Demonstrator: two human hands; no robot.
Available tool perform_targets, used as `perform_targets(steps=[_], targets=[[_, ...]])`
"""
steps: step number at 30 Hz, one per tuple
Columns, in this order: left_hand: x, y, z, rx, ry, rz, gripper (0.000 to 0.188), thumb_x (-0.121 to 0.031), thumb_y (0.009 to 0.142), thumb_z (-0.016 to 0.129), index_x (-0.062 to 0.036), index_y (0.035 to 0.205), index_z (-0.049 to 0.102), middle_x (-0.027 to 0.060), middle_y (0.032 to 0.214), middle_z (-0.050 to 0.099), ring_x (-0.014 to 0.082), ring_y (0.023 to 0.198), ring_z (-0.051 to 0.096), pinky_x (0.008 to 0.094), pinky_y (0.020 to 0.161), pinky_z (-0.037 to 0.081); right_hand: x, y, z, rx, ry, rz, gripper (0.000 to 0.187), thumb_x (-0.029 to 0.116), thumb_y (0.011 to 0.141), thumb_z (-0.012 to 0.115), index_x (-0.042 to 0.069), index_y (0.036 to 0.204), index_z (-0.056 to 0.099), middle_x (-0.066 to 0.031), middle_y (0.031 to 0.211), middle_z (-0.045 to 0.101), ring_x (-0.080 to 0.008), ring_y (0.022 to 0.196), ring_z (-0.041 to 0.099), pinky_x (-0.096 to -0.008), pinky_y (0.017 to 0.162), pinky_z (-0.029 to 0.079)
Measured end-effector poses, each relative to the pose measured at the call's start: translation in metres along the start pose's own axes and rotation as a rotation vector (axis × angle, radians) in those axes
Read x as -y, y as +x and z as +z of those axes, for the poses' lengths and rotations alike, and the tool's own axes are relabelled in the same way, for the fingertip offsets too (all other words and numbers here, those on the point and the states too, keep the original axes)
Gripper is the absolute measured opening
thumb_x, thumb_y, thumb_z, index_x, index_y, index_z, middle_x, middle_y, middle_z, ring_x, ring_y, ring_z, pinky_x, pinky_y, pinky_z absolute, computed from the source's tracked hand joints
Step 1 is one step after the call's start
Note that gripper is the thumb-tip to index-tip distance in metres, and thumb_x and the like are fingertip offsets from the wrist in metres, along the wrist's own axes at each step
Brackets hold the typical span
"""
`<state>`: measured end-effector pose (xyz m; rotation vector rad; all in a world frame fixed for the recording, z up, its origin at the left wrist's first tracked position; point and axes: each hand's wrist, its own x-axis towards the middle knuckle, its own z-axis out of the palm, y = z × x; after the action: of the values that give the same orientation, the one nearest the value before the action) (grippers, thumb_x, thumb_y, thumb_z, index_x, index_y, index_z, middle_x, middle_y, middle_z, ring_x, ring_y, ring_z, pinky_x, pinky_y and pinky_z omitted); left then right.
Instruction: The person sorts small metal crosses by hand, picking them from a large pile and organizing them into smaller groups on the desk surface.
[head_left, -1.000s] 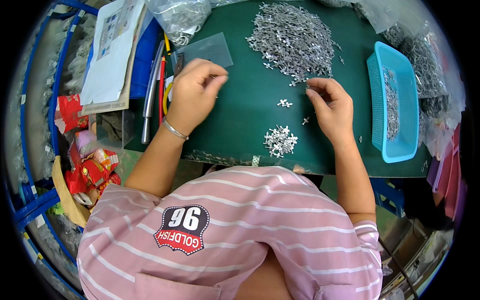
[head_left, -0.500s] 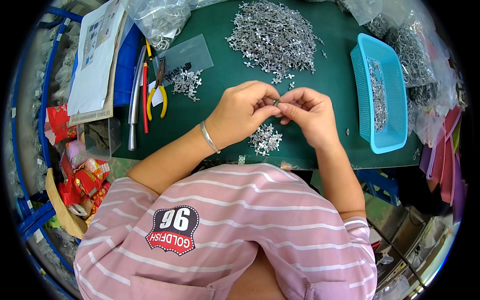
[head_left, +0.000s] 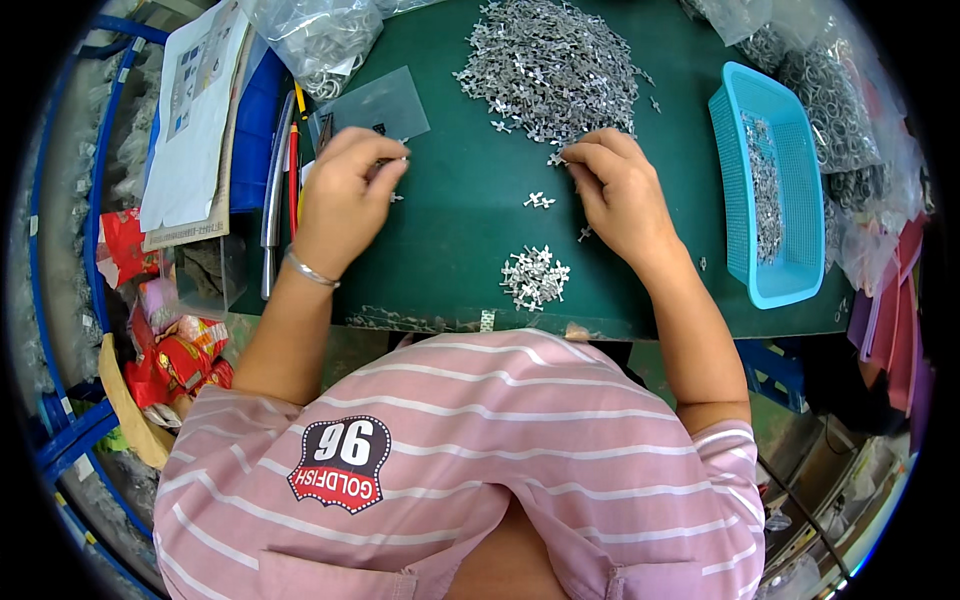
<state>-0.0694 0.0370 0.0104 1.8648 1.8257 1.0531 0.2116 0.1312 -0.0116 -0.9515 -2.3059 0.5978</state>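
Got a silver rod (head_left: 272, 205) and a red pen (head_left: 294, 185) side by side on the green desk (head_left: 460, 240), far left. Next up, left hand (head_left: 345, 195) by a clear plastic sheet (head_left: 390, 105), with fingers curled together; can't tell if gripping anything. Then a small heap of silvery cross-shaped pieces (head_left: 535, 278) near the front edge, plus a big pile (head_left: 550, 75) way back. Right hand (head_left: 622, 200) after that, with fingers bent down at a loose piece (head_left: 556, 159) by the pile's near edge; can't make out if actually pinching it. Lastly, a light-blue basket (head_left: 785, 287) with more metal bits inside.
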Motion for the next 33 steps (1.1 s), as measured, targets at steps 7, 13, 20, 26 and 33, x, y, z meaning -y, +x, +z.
perform_targets(steps=[7,13,20,26,33], targets=[[-0.040,0.027,0.072,0.172,-0.093,0.256,0.017,-0.002,0.083,0.072,-0.0021,0.099,0.068,0.0127,0.097,0.063,0.0307,0.087,0.063,0.0369,0.075,0.052,0.002,-0.002,-0.005,-0.017,0.022,0.041,0.010,0.000,0.083,0.070,0.000,0.093,0.068,-0.0127,0.091,0.066,-0.0320,0.088,0.064,-0.0384,0.080,0.053],[-0.039,0.041,0.111,0.217,-0.023,0.367,0.016,-0.002,0.080,0.072,-0.0030,0.095,0.066,0.0135,0.095,0.062,0.0333,0.089,0.063,0.0403,0.076,0.052,0.003,-0.012,-0.021,-0.026,0.313,0.545,0.011,-0.001,0.084,0.067,0.000,0.095,0.069,-0.0138,0.083,0.066,-0.0317,0.078,0.066,-0.0357,0.073,0.054],[-0.038,0.037,0.105,0.136,-0.107,0.330,0.011,0.003,0.079,0.070,-0.0022,0.087,0.065,0.0122,0.092,0.062,0.0339,0.085,0.063,0.0415,0.076,0.052,-0.010,-0.017,-0.026,-0.034,0.052,0.154,0.012,-0.002,0.083,0.067,0.001,0.094,0.070,-0.0130,0.088,0.065,-0.0333,0.083,0.064,-0.0408,0.075,0.053],[-0.029,0.029,0.091,0.240,0.007,0.498,0.013,0.007,0.080,0.065,-0.0023,0.089,0.066,0.0106,0.092,0.063,0.0324,0.085,0.063,0.0398,0.076,0.052,-0.007,-0.014,-0.015,0.009,-0.024,0.134,0.007,0.002,0.083,0.070,0.002,0.090,0.070,-0.0108,0.089,0.065,-0.0327,0.089,0.063,-0.0423,0.080,0.052],[-0.027,0.024,0.071,0.159,-0.099,0.279,0.013,0.008,0.081,0.066,-0.0018,0.090,0.069,0.0115,0.093,0.067,0.0292,0.088,0.066,0.0367,0.077,0.053,-0.002,-0.004,-0.004,0.063,-0.144,0.060,0.006,0.008,0.082,0.072,0.004,0.086,0.071,-0.0093,0.087,0.065,-0.0309,0.088,0.062,-0.0427,0.079,0.052]])
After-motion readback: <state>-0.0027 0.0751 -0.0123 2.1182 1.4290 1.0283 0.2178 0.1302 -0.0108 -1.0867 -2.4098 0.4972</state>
